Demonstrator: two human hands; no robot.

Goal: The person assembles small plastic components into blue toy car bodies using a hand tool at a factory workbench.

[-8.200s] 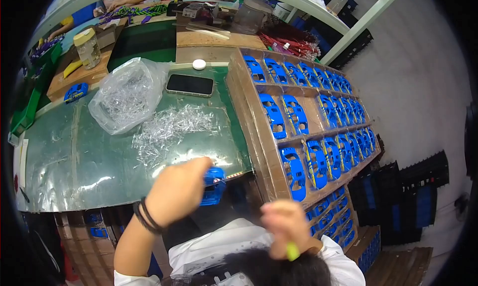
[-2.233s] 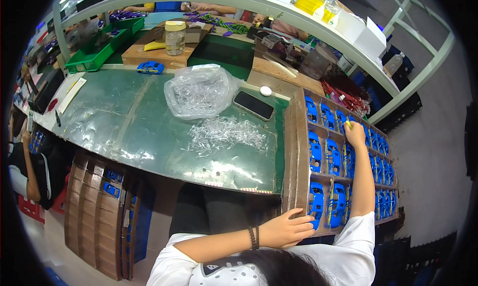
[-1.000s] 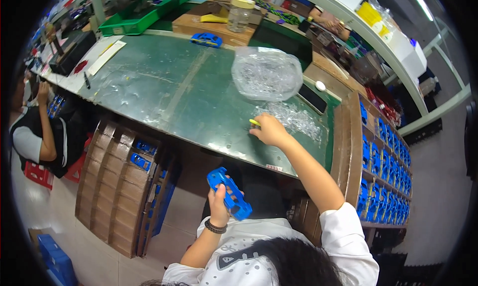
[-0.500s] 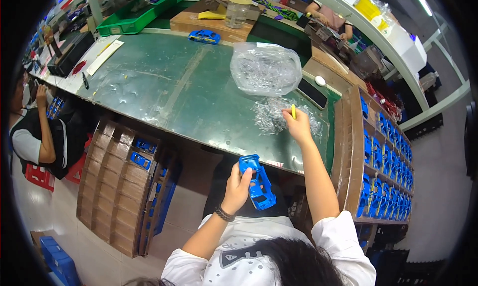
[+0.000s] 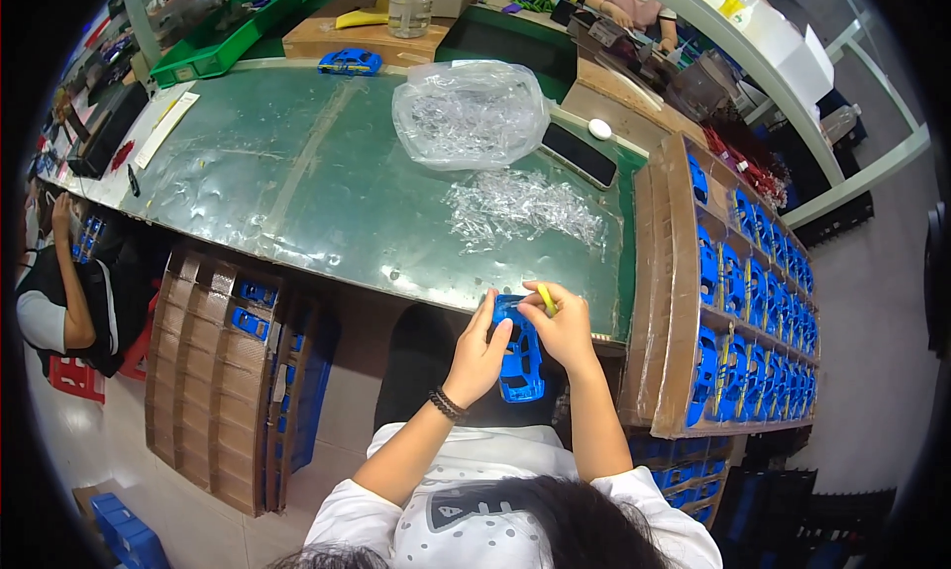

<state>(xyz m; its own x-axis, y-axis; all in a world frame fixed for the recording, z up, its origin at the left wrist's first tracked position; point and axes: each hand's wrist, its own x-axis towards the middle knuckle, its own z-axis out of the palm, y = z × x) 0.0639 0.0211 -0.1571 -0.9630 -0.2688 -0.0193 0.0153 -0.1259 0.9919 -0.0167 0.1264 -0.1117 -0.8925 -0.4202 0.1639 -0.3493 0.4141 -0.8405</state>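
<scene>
My left hand is closed around a blue toy car body, held upright over my lap just off the front edge of the table. My right hand pinches a small yellow-handled tool whose thin tip meets the car's far end; whether a clear part is caught there is too small to tell. On the table beyond my hands lies a loose pile of small clear plastic parts. Behind that pile sits an open clear bag full of similar parts.
A partitioned cardboard box of blue car bodies stands at the right. A phone lies by the bag. Another blue car rests at the table's back. A mostly bare divided tray leans at the left, near a seated person.
My right hand has come from the pile of clear parts down to the car body, bringing the yellow-handled tool. The car has risen slightly toward the table edge in my left hand.
</scene>
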